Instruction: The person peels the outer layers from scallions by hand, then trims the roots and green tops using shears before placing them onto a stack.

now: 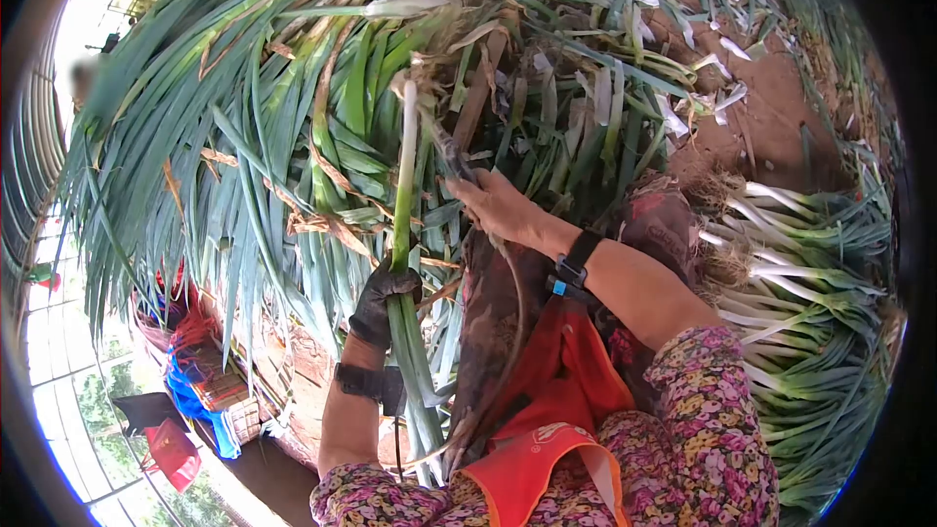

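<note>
The long green onion (404, 185) stood out ahead of the left hand (386, 303), root end farthest away, its white shaft nearly upright in the view and its leaves trailing back beneath that forearm; it looked likely to be light, fairly stiff along the shaft and softer in the leaves, which would probably bend or split if squeezed hard; the outer skin could well be slick, so a snug hold just below the pale part, where shaft turned to leaf, seemed the sounder place to grip.

The left hand, in a dark glove, was closed around the onion at about that place, its forearm running straight forward from the body; the right hand (498, 205), bare, lay ahead and to the right of it, its arm slanting inward across the lap, fingers curled about a thin grey tool (451, 151) whose tip pointed forward, close beside the shaft; whether tip and shaft touched could not be told.

A thin hose (521, 307) curved back from below the right hand; a heap of leafy onions (215, 146) spread ahead and left of the left hand; white-stemmed onions (791, 278) lay in rows well to the right of the right hand.
</note>
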`<state>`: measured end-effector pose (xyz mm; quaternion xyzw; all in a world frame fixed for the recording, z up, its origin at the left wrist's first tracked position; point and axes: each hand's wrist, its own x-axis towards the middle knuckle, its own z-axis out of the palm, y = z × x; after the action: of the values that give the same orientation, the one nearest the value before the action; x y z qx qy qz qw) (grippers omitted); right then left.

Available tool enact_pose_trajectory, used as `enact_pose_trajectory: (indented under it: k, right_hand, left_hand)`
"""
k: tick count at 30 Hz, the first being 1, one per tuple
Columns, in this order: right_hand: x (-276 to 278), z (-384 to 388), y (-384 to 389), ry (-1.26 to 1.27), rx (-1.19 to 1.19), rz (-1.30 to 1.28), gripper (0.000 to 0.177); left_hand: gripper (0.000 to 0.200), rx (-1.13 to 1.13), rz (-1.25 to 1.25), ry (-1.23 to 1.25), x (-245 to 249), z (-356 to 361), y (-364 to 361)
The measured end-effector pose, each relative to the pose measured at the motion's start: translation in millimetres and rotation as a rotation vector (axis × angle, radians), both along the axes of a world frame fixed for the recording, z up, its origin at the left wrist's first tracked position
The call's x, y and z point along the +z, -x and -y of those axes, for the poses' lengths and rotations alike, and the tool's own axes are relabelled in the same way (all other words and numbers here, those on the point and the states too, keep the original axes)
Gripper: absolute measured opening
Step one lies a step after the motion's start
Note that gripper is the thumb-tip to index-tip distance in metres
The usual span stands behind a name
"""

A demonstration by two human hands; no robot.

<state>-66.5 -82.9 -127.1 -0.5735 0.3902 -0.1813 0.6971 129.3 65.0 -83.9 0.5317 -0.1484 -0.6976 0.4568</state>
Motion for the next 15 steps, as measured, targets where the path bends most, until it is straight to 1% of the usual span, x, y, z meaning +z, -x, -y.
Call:
enact_pose_trajectory:
  k: [1,3,4,6,7,8,9,10,12,13,15]
  right_hand:
    - [8,0,5,-0.059,0.055,0.044,0.057]
    - [41,-1,27,-0.174,0.168,0.129,0.053]
    - [44,5,41,-0.080,0.081,0.254,0.050]
    - [80,16,74,-0.083,-0.154,0.389,0.045]
    - [71,28,89,-0.143,-0.283,0.518,0.048]
    - [74,38,101,-0.135,-0.363,0.629,0.055]
    - [78,39,111,-0.114,-0.445,0.688,0.059]
    - [70,48,121,-0.170,-0.431,0.693,0.056]
    - [64,42,126,-0.206,-0.371,0.725,0.048]
    - [63,35,124,-0.216,-0.340,0.546,0.045]
    - [59,19,120,-0.228,-0.277,0.189,0.040]
  left_hand:
    - [0.067,0.012,0.002,-0.011,0,0,-1]
    - [0.068,-0.098,0.104,0.138,-13,-9,-16]
    - [0.063,-0.189,0.164,0.214,-4,-7,-10]
    - [0.053,-0.347,0.286,0.378,14,-5,2]
    - [0.050,-0.427,0.367,0.483,22,-1,12]
    - [0.048,-0.495,0.398,0.527,22,3,27]
    - [0.045,-0.564,0.420,0.537,18,8,45]
    - [0.043,-0.624,0.409,0.505,8,11,64]
    - [0.038,-0.704,0.266,0.344,-24,18,98]
    - [0.036,-0.714,0.146,0.226,-42,23,107]
    - [0.032,-0.589,-0.180,0.013,-70,47,104]
